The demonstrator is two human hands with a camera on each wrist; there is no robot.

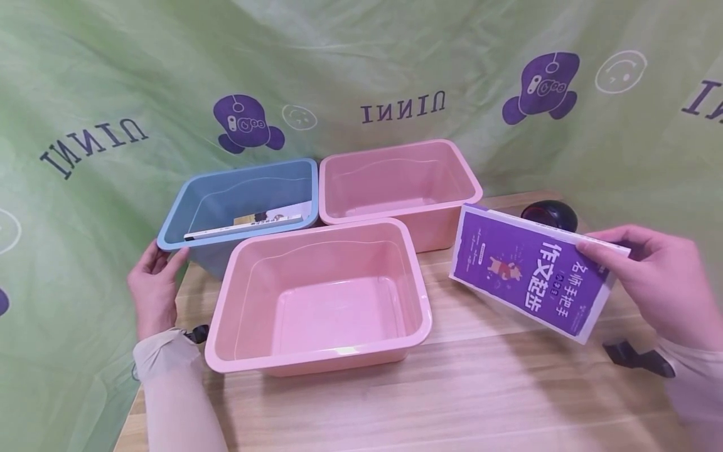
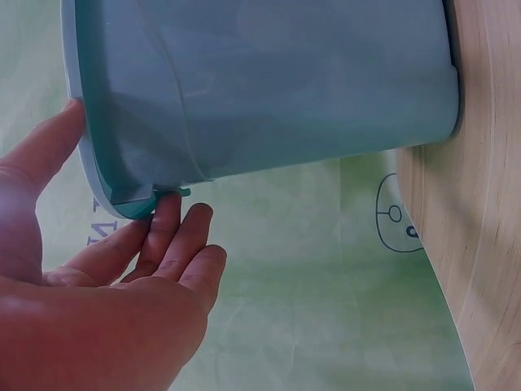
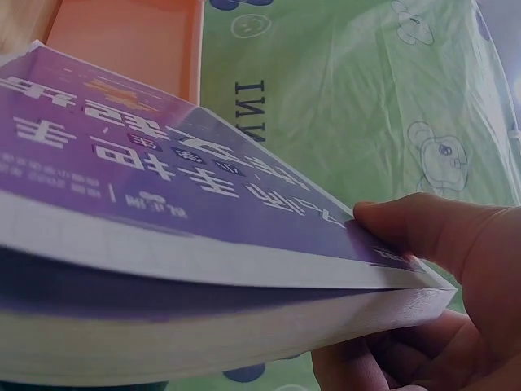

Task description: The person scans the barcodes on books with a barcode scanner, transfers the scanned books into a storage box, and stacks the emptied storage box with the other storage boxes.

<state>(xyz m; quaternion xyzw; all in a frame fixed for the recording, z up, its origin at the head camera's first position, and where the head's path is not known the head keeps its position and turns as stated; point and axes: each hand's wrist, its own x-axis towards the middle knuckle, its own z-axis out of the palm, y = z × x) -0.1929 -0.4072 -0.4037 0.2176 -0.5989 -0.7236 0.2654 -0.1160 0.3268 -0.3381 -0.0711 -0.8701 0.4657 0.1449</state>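
My right hand [image 1: 672,276] holds a purple book [image 1: 525,276] with white lettering by one corner, thumb on the cover and fingers beneath. The book is tilted above the table, right of the pink bins. In the right wrist view, the book [image 3: 179,187] shows a purple band between two page layers; I cannot tell if it is one book or two. At the far left, my left hand [image 1: 155,289] grips the outer rim corner of a blue bin [image 1: 194,188]. The left wrist view shows the thumb on that rim and fingertips under its corner. Flat printed items [image 1: 271,220] lie inside the blue bin.
A pink bin [image 1: 420,311] stands in front, with another pink bin [image 1: 474,182] behind it. Beyond the book sits a dark rounded object [image 1: 550,215], partly hidden. Everything stands on a wooden table [image 1: 480,395] backed by a green printed cloth [image 1: 350,56].
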